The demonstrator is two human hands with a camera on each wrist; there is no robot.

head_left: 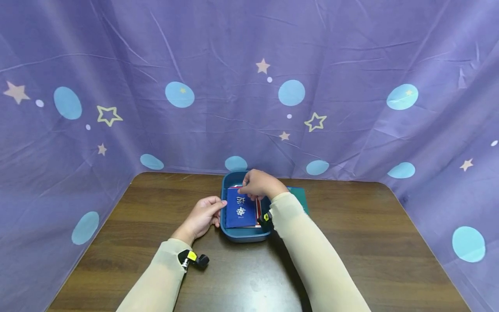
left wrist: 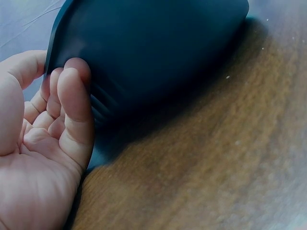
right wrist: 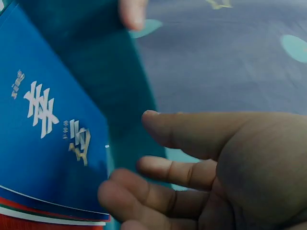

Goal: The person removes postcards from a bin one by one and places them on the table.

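A dark teal plastic bin point(head_left: 244, 238) stands on the table, also seen as a dark outer wall point(left wrist: 153, 52) in the left wrist view. My left hand point(head_left: 202, 215) grips its left side, thumb at the rim and fingers against the outside. Inside lies a blue booklet point(head_left: 238, 212) with white characters, the top of a stack with red and white edges point(right wrist: 53, 215). Over the far end of the booklet is my right hand point(head_left: 263, 184); in the right wrist view its thumb and fingers point(right wrist: 177, 132) are apart with nothing between them.
A green flat item point(head_left: 298, 198) lies on the table right of the bin, partly hidden by the right wrist. The brown wooden table point(head_left: 351, 242) ends at a purple curtain point(head_left: 234, 65) behind and at both sides.
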